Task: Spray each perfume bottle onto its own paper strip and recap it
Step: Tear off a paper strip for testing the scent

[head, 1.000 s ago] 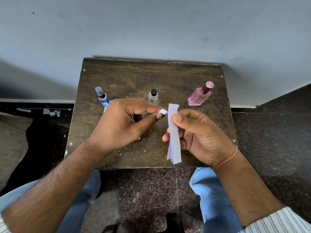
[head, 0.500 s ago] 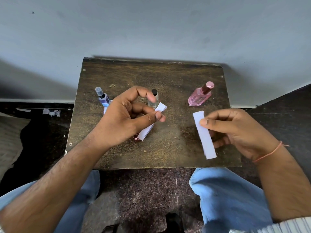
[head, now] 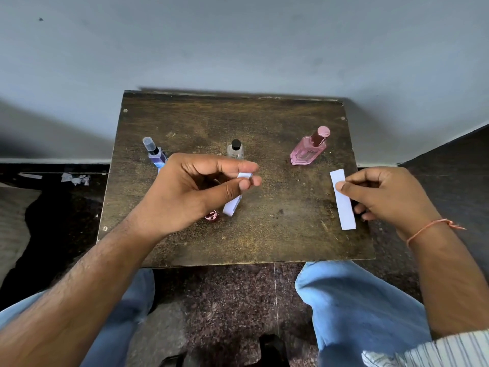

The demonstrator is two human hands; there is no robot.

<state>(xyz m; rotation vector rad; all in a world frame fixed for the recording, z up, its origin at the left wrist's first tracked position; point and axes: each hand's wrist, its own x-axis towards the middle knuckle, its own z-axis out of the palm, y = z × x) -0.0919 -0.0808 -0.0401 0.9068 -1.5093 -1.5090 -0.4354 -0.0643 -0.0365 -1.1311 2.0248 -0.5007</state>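
Note:
Three perfume bottles stand in a row on the small wooden table (head: 277, 234): a blue one (head: 156, 156) with a clear cap at the left, a clear one (head: 235, 150) with a black top in the middle, a pink one (head: 308, 149) with a rose cap at the right. My left hand (head: 193, 192) pinches a white paper strip (head: 232, 205) between thumb and fingers, below the clear bottle. My right hand (head: 383, 194) pinches another white strip (head: 342, 200) near the table's right edge, below the pink bottle. A small pink cap (head: 211, 215) lies on the table under my left hand.
The table stands against a grey wall (head: 238, 49). My knees in blue jeans (head: 357, 300) sit just under its near edge. Paper scraps (head: 75, 178) lie on the dark floor to the left.
My hands have parted, each keeping one strip. The right hand has carried its strip to the right edge of the table, and the left hand has lowered its fingers onto its strip.

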